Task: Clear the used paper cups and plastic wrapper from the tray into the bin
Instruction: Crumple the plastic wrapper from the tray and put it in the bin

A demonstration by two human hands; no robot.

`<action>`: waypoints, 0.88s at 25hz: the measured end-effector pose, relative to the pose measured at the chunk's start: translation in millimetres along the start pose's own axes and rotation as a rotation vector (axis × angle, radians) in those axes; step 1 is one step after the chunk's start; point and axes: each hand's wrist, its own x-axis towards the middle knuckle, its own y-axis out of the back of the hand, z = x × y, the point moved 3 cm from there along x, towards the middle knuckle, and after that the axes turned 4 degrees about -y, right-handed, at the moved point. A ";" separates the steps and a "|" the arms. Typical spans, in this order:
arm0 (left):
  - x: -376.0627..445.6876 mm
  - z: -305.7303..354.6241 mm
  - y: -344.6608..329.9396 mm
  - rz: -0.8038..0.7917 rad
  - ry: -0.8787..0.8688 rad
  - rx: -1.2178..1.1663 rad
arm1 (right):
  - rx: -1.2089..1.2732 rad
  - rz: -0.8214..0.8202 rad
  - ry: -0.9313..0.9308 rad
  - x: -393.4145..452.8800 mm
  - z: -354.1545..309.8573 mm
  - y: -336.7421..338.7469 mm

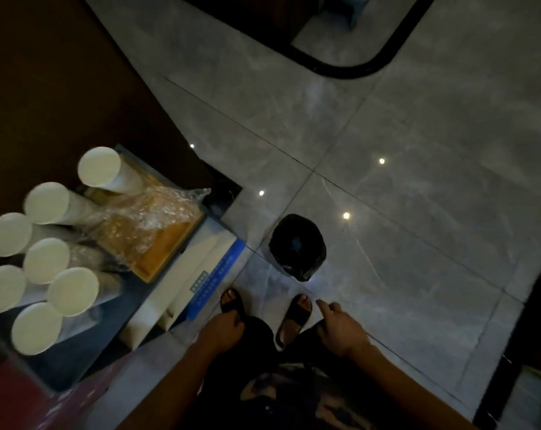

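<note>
Several white paper cups [47, 260] stand upright at the left, crowded around a wooden tray [166, 249]. A crumpled clear plastic wrapper [148, 212] lies across the tray between the cups. A small bin lined with a black bag [297, 246] stands on the grey floor to the right of the tray, just ahead of my feet. My left hand [224, 332] hangs low with fingers curled and holds nothing. My right hand [340, 328] is beside it, forefinger stretched toward the bin, and it is also empty. Neither hand touches the cups or the wrapper.
White boxes with a blue label [207, 274] sit under the tray's right edge. A dark wooden counter [61, 88] fills the upper left. A black curved frame [349, 69] lies on the tiled floor at the top. My sandalled feet [294, 315] stand near the bin.
</note>
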 end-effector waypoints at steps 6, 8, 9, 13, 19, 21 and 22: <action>-33.6 14.6 -2.4 0.126 0.031 -0.039 | -0.109 0.034 0.063 10.0 -1.5 26.4; -37.4 12.2 8.4 0.183 0.041 -0.113 | -0.136 0.029 0.081 12.5 -2.7 27.5; -40.5 11.0 13.4 0.222 0.049 -0.133 | -0.149 0.020 0.088 13.2 -4.2 25.4; -50.8 13.8 19.1 0.323 0.012 -0.123 | -0.221 -0.069 0.130 17.3 -12.2 7.4; -45.0 -7.7 34.8 0.175 0.021 -0.196 | -0.256 -0.138 0.175 28.5 -35.7 4.3; -40.5 -14.0 47.0 0.094 0.018 -0.197 | -0.271 -0.132 0.175 32.3 -45.6 10.0; -36.8 -17.9 57.6 0.083 0.003 -0.190 | -0.279 -0.128 0.167 34.0 -54.5 16.1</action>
